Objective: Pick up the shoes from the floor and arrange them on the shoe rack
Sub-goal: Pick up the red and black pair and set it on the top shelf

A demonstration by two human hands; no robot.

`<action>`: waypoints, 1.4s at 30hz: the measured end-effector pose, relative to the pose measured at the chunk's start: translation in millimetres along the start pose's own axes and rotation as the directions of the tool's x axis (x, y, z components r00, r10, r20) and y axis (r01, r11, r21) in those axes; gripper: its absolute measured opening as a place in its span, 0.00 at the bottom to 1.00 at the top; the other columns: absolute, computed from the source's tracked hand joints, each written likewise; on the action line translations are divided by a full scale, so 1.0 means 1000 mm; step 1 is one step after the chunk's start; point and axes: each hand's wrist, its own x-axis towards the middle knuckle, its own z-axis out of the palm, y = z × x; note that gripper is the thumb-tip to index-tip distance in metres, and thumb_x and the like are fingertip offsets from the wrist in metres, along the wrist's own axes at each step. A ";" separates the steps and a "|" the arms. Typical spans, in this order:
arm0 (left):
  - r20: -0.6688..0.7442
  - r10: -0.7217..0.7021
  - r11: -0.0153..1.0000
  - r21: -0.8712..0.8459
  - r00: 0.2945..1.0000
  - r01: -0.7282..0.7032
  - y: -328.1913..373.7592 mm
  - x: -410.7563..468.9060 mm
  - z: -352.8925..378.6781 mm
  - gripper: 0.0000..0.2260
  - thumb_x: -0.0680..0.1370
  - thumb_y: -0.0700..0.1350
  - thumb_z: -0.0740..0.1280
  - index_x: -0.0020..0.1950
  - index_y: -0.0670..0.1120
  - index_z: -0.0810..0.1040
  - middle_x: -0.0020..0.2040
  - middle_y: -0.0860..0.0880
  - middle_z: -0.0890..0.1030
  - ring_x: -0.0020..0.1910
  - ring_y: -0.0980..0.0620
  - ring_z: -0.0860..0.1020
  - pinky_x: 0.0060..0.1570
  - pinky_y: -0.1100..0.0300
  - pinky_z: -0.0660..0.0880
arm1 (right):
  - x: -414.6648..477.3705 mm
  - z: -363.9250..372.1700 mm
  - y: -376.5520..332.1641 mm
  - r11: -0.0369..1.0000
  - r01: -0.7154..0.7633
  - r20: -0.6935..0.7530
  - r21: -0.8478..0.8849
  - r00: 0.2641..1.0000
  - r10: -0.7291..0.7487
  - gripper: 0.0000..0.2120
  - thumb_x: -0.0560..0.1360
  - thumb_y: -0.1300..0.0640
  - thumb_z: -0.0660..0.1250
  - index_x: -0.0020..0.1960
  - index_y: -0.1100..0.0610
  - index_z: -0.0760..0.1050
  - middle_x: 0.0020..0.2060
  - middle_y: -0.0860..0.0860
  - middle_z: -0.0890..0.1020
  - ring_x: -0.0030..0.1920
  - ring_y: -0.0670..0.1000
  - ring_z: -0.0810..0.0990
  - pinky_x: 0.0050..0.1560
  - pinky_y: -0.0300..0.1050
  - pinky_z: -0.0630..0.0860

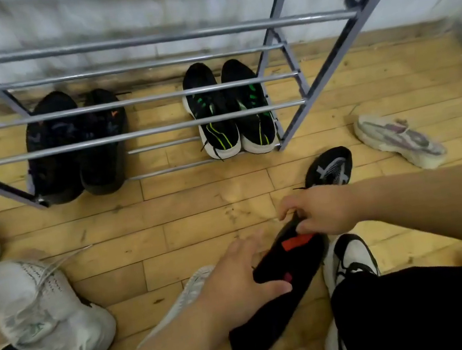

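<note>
Now the left hand [235, 284] and right hand [321, 211] are clasping the black shoe [296, 261], possibly risking a slip from the right's thin pinch.

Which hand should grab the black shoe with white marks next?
Right. The right hand sits just in front of that black shoe with white marks, while the left hand is farther back. Both grip the black shoe with the red patch, so the left would likely hold it alone.
</note>
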 end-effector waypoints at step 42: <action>-0.195 0.229 0.790 0.610 0.954 -0.065 0.139 -0.279 -0.302 0.45 0.67 0.58 0.80 0.79 0.67 0.61 0.69 0.64 0.75 0.65 0.59 0.75 0.69 0.50 0.71 | -0.197 -0.050 -0.264 0.860 0.460 -0.665 -0.221 0.573 -0.478 0.47 0.70 0.37 0.77 0.80 0.35 0.51 0.67 0.37 0.68 0.63 0.42 0.70 0.56 0.30 0.66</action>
